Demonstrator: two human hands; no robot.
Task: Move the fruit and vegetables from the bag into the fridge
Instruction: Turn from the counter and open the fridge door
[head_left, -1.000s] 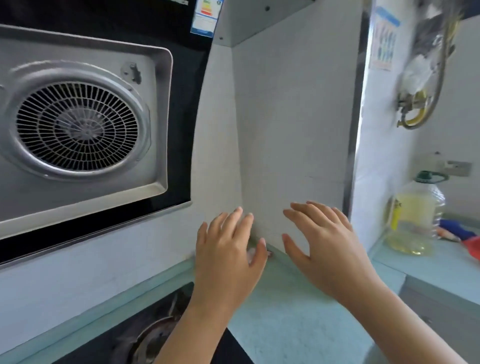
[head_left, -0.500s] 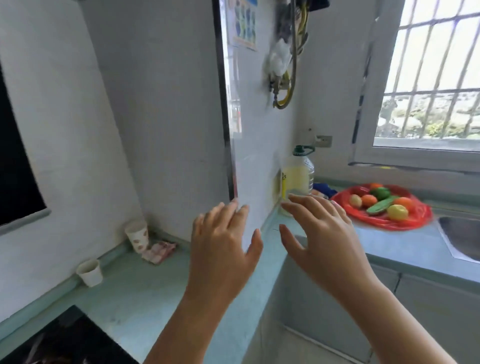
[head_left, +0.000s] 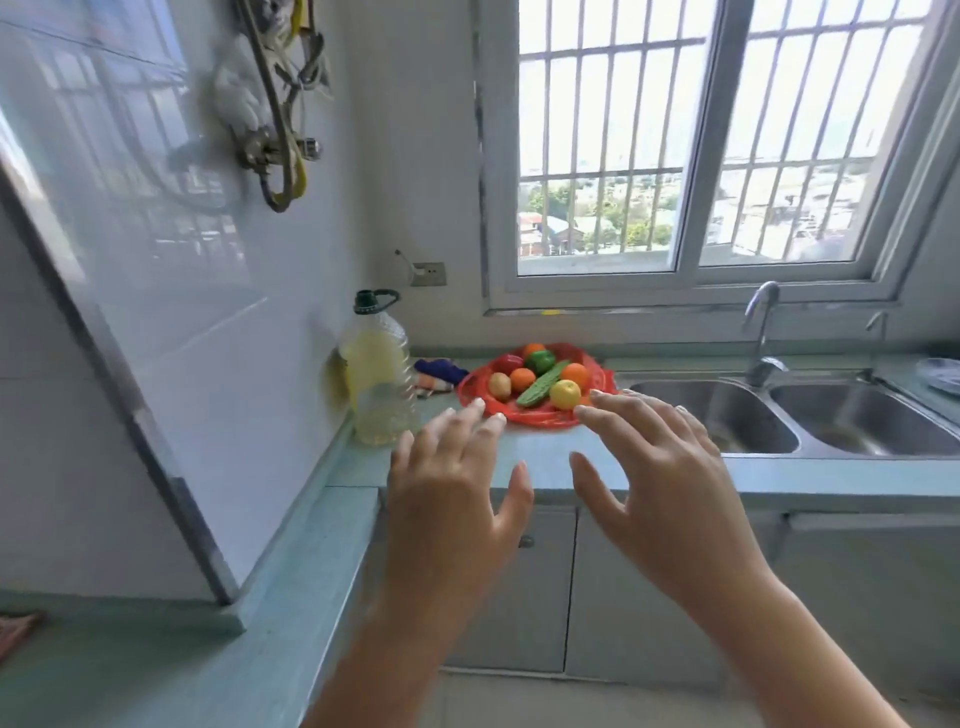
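A red plastic bag (head_left: 540, 418) lies spread flat on the green counter below the window. On it rest several pieces of produce: a green cucumber (head_left: 540, 385), a yellow lemon (head_left: 565, 394), oranges (head_left: 522, 378), a green pepper (head_left: 540, 360) and a brownish potato (head_left: 498, 385). My left hand (head_left: 457, 499) and my right hand (head_left: 660, 478) hover in front of me with fingers spread, both empty. Their fingertips appear just short of the bag's near edge. No fridge is in view.
A large oil bottle (head_left: 378, 374) stands left of the bag by the tiled wall. A double steel sink (head_left: 789, 421) with a tap (head_left: 761, 332) lies to the right. Blue cloth (head_left: 441, 371) sits behind the bag. Cabinet doors (head_left: 524, 587) run below the counter (head_left: 831, 473).
My view has swung right from the cooker hood and wall corner to the window counter. The bag of produce and the sink have come into view. Both hands stay raised and spread.
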